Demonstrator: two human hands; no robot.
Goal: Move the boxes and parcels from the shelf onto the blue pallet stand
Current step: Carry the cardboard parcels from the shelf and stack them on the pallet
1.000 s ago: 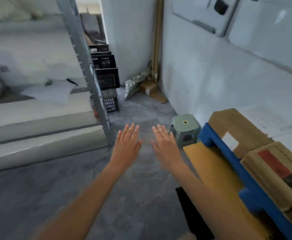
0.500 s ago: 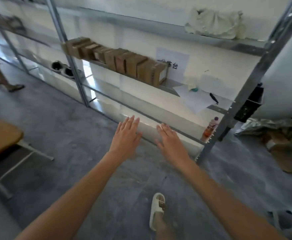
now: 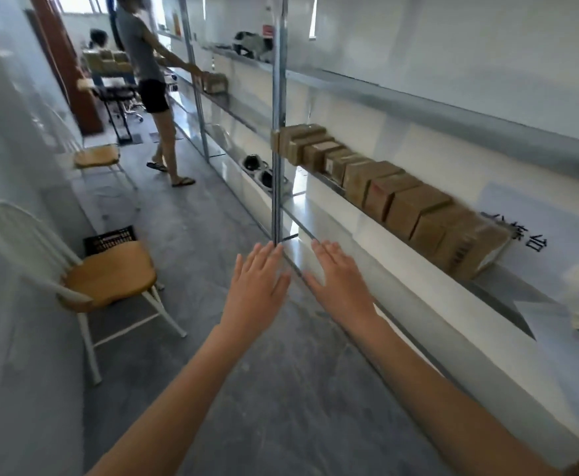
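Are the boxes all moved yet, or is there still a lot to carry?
Done: nothing this view can confirm, since the blue pallet stand is out of sight. In hand: nothing; the left hand and right hand are flat, empty and apart from the shelf. Left: a whole row of cardboard boxes still sits there.

A metal shelf [image 3: 401, 97] runs along the white wall, its boards held by upright steel posts. On the middle board a row of brown cardboard boxes [image 3: 384, 187] stands packed side by side, touching one another (labels too blurred to read). Right of the row lies white paper [image 3: 552, 324]. On a lower board sit dark shoes [image 3: 258, 170].
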